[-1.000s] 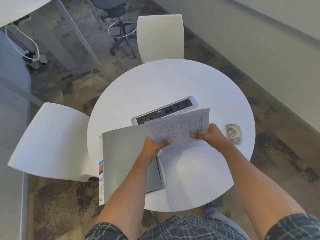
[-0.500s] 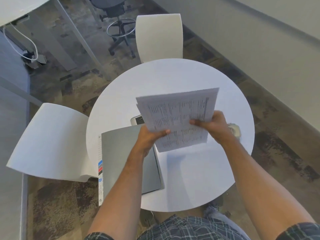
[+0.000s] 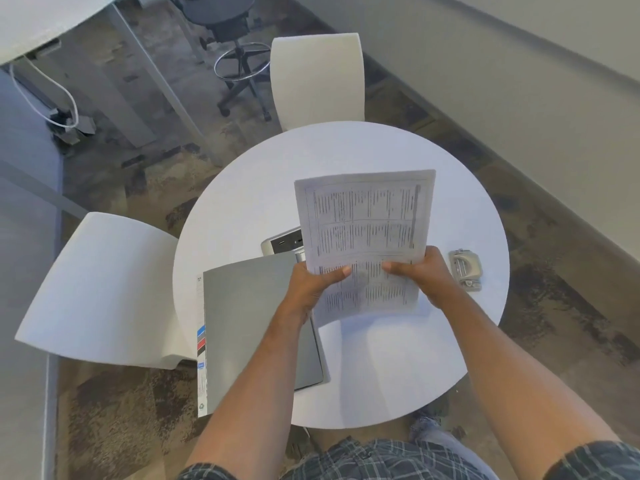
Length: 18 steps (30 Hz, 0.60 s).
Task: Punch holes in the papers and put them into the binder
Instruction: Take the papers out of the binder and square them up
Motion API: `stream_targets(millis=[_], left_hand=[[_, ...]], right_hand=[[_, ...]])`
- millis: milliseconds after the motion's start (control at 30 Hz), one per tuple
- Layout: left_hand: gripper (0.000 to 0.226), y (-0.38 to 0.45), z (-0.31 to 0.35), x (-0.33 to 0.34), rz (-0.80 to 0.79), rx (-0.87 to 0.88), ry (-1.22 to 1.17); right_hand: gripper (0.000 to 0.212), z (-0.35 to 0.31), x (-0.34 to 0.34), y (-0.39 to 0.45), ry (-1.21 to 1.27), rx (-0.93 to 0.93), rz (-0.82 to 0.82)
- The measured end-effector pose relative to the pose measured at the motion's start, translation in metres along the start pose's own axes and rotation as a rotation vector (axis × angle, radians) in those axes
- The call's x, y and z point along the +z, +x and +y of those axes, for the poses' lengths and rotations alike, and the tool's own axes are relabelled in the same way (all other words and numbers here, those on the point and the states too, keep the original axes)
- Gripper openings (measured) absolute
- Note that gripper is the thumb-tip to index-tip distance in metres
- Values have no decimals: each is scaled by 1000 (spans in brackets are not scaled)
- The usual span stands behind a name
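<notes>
A stack of printed papers (image 3: 367,223) is held upright above the round white table (image 3: 381,368). My left hand (image 3: 313,285) grips its lower left edge and my right hand (image 3: 420,275) grips its lower right edge. A closed grey binder (image 3: 249,327) lies on the table's left side, overhanging the near-left edge, partly under my left forearm. A small grey hole punch (image 3: 464,268) sits on the table at the right, just beyond my right hand.
A silver power-outlet box (image 3: 280,243) sits mid-table, mostly hidden behind the papers. Two white chairs stand at the far side (image 3: 317,77) and the left (image 3: 97,289). A black office chair (image 3: 235,46) and a desk leg are farther back. A wall runs along the right.
Both hands have lifted the papers and turned them from lying sideways to standing upright, long side vertical. They now cover most of the outlet box.
</notes>
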<state>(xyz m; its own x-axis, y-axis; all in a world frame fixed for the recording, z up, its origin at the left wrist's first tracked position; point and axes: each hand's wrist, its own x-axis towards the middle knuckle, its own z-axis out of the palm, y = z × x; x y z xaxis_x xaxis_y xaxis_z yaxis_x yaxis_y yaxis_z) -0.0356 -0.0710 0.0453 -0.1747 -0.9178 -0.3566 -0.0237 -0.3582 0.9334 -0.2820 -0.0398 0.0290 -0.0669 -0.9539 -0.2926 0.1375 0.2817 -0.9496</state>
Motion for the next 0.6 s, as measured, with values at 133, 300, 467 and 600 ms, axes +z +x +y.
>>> stream_targets(millis=[133, 300, 467, 600], left_hand=[[42, 1, -10, -2, 10, -10, 19], [35, -5, -50, -7, 34, -127, 43], [35, -5, -55, -12, 84, -158, 9], [56, -8, -63, -10, 20, -280, -189]], right_hand=[[40, 4, -4, 1, 18, 13, 34], [25, 35, -8, -10, -97, 100, 14], [24, 38, -9, -10, -8, 102, 39], [32, 45, -1, -12, 25, 148, 1]])
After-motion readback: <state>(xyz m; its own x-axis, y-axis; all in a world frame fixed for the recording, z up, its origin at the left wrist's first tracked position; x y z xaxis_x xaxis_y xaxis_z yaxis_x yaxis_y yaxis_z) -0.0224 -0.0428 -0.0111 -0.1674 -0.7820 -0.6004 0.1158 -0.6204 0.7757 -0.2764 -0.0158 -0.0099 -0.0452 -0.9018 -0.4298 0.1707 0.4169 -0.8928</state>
